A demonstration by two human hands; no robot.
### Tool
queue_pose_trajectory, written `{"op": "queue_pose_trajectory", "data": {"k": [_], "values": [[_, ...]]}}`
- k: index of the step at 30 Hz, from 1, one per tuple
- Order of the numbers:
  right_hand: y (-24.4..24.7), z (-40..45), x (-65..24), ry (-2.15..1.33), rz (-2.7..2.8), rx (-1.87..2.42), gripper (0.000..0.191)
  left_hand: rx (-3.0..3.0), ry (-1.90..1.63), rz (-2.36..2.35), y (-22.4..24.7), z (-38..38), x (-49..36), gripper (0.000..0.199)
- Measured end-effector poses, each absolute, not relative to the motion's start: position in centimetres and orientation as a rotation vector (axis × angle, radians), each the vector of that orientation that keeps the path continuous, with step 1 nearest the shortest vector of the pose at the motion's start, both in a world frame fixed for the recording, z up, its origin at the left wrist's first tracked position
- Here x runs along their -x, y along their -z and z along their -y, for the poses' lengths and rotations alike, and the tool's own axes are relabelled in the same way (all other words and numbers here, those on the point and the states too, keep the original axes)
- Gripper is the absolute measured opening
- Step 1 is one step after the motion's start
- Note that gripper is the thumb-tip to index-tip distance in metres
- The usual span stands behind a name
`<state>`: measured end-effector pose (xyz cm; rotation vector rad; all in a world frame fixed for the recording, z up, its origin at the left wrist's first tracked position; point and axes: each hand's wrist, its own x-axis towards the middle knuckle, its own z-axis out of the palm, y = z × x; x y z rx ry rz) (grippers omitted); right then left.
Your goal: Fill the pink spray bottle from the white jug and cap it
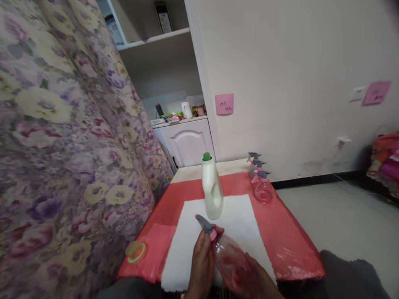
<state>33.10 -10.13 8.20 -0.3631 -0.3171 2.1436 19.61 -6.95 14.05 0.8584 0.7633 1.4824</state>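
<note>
The left hand [202,259] grasps the pink collar [213,235] of a transparent, rounded spray bottle [229,257]; the right hand [261,275] holds its belly, tilted above a scalloped white mat [177,245]. On this mat stands a pale, handled jug [211,191]; glossy red plastic [293,245] covers the surface [183,175].

Showing two lines of dark handwriting on a pink note [224,104], stuck to the wall [280,74] just right of the cabinet door [187,142]: reading as a three-digit number in the upper line, probably 293 or 243, and apparently starting with 33 or 53 in the lower, with an unclear final character. Carrying blurred, unreadable writing on a second pink note [377,92], well to the right of the cabinet door. Bearing print too small for reading on a dark box [164,19], high above the cabinet door.
</note>
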Motion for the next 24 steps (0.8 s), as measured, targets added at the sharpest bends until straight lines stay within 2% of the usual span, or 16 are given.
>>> {"op": "queue_pose_trajectory", "data": {"k": [3, 7, 16, 24], "values": [[-7.5, 10.1, -33.2, -2.124, 0.36, 0.366, 0.046, -0.85, -1.485, -0.749, -14.1, 6.9, -19.7, 0.024], [-6.9, 10.1, -33.4, -2.103, 0.428, 0.411, 0.058, -0.875, -1.465, -0.765, -14.1, 6.9, -19.8, 0.02], [-6.9, 10.0, -33.2, -2.216, 0.484, 0.437, 0.069, -0.885, -1.427, -0.756, -13.8, 6.7, -19.6, 0.029], [-7.3, 10.0, -32.8, -2.214, 0.404, 0.424, 0.063, -0.904, -1.396, -0.744, -14.2, 7.0, -20.1, 0.033]]}}
